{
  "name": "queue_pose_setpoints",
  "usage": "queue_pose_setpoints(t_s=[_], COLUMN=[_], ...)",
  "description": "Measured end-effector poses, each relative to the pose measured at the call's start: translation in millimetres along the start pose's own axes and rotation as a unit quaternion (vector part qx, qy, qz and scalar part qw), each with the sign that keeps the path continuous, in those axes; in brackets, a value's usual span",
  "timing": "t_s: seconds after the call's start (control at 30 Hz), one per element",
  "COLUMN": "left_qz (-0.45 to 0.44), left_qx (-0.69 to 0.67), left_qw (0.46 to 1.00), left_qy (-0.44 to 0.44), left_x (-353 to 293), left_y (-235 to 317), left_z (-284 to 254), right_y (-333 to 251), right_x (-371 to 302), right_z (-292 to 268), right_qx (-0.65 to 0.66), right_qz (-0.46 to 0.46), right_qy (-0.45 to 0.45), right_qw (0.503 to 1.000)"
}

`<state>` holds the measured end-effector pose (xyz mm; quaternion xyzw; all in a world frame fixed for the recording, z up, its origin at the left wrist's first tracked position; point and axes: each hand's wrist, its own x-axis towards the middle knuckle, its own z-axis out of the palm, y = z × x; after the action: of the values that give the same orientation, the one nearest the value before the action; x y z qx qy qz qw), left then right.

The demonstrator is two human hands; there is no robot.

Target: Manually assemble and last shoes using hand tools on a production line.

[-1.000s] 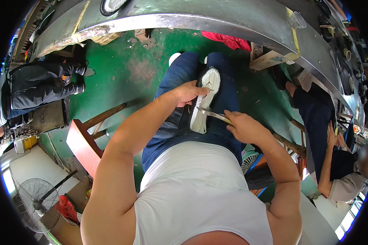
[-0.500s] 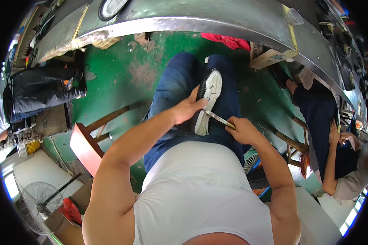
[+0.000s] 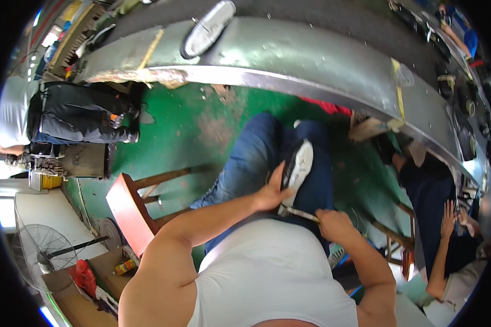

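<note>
Down slides the hammer-like tool (image 3: pixel 302 213) to the near end of the white-soled shoe (image 3: pixel 300 170)! Left hand (image 3: pixel 270 195) grips the shoe's left side; right hand (image 3: pixel 334 224), right of the shoe, clasps the tool's handle; blue jeans (image 3: pixel 250 150) lie beneath the shoe.

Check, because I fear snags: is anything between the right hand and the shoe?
Only the tool, held in the right hand, bridges the gap to the shoe; nothing else visible stands between.

Matt shoe sole (image 3: pixel 301 163), glossy metal bench (image 3: pixel 322 62)
</note>
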<state>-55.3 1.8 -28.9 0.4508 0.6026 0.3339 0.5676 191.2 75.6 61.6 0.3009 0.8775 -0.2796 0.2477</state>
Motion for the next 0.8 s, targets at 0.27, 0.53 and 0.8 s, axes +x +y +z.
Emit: queue_pose_setpoints(t_s=[0.27,0.53,0.8], left_qz=[-0.02,-0.015,0.11], left_qx=[0.104,-0.304,-0.359], left_qw=[0.994,0.951,0.926], left_qy=[-0.038,-0.054,-0.023], left_x=[-15.5,-16.7,22.0], left_y=[-1.3,15.8,186.8], left_z=[-8.0,-36.4,-152.6], right_y=[15.2,23.0,25.8], right_x=[10.5,51.5,49.0], right_z=[-45.7,6.0,23.5], right_qx=[0.185,0.371,0.39], right_qz=[-0.049,-0.017,0.009], right_qy=[-0.061,0.175,0.218], right_qw=[0.98,0.912,0.894])
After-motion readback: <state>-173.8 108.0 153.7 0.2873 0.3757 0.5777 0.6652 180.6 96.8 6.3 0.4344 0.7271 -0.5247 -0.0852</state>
